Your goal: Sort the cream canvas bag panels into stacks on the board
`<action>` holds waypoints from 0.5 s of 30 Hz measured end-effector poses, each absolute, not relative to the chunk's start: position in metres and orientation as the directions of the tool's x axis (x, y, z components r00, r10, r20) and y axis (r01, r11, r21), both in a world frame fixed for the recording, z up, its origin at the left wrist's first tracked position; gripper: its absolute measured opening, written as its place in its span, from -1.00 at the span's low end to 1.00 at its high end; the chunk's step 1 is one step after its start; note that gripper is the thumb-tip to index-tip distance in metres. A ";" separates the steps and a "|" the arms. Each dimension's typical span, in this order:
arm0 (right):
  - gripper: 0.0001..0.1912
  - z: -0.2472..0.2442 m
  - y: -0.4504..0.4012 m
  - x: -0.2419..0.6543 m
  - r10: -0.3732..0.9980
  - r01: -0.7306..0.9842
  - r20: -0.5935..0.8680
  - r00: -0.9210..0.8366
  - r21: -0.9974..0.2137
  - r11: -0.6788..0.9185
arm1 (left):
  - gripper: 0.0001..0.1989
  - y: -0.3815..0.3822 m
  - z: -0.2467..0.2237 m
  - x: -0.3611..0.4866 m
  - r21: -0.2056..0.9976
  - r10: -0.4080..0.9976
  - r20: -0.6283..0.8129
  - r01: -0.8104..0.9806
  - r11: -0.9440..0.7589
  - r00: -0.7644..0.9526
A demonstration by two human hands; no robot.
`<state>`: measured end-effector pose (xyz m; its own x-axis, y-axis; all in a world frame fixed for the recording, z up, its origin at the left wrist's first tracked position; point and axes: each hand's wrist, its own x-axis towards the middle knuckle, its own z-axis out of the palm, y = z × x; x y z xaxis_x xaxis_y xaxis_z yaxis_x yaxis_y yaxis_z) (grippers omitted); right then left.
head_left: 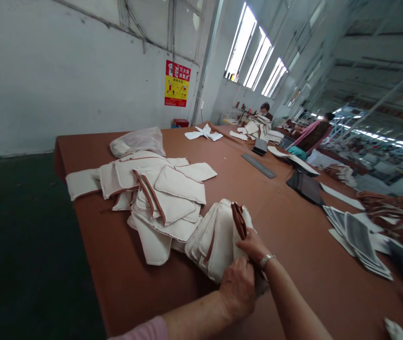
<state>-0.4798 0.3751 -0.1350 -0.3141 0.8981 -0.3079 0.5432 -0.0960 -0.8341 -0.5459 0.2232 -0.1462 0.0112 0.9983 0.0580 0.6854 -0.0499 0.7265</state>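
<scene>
A bundle of off-white padded fabric panels (220, 236) stands on edge on the brown-covered table. My right hand (254, 246), with a metal band at the wrist, grips a folded piece with brown leather-like edges (239, 219) at the bundle's right end. Below and to the left, my left hand (239, 287) is closed, its curled fingers at the lower edge of the end white panel; its fingertips are mostly hidden. Beside the bundle lies a loose heap of similar white panels (176, 203) with brown trim, overlapping one another.
The brown table (91, 241) has its left edge above a dark green floor. A clear plastic bag (138, 141) lies behind the heap. Across the table are a grey strip (258, 165), dark pieces (305, 187) and stacked grey-white panels (357, 231). Two people are farther back.
</scene>
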 end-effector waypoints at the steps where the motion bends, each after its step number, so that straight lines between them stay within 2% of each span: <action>1: -0.67 -0.135 0.374 -0.470 0.902 0.532 -0.318 -0.291 -0.838 -0.124 | -0.71 0.222 -0.147 -0.550 0.723 0.996 0.070 0.685 -0.089 0.055; 3: -0.73 -0.132 0.370 -0.439 0.912 0.501 -0.343 -0.223 -0.843 -0.195 | -0.60 0.219 -0.149 -0.566 0.696 0.993 0.083 0.708 -0.120 0.087; 6: -0.68 -0.125 0.353 -0.375 0.911 0.435 -0.395 -0.120 -0.846 -0.309 | -0.67 0.221 -0.158 -0.599 0.616 0.997 0.061 0.788 -0.008 -0.037; 8: -0.61 -0.124 0.334 -0.334 0.869 0.304 -0.484 -0.100 -0.847 -0.436 | -0.69 0.227 -0.166 -0.610 0.572 0.997 0.045 0.819 0.030 -0.067; 10: -0.58 -0.129 0.310 -0.301 0.805 0.111 -0.584 -0.108 -0.812 -0.574 | -0.57 0.234 -0.177 -0.606 0.545 0.999 0.031 0.837 -0.045 0.034; 13: -0.59 -0.150 0.269 -0.268 0.723 -0.091 -0.683 -0.105 -0.717 -0.691 | -0.06 0.246 -0.193 -0.582 0.529 0.962 -0.021 0.820 -0.221 0.273; 14: -0.59 -0.160 0.256 -0.260 0.708 -0.129 -0.699 -0.101 -0.696 -0.706 | -0.04 0.249 -0.197 -0.574 0.526 0.945 -0.045 0.812 -0.253 0.323; 15: -0.58 -0.170 0.243 -0.253 0.698 -0.167 -0.710 -0.093 -0.680 -0.714 | -0.13 0.252 -0.200 -0.568 0.525 0.935 -0.065 0.809 -0.266 0.350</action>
<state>-0.2526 0.2430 -0.1698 -0.0927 0.6983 -0.7097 -0.1668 -0.7136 -0.6804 -0.5676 0.2519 -0.1997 0.3498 0.9346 -0.0647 0.8085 -0.2663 0.5248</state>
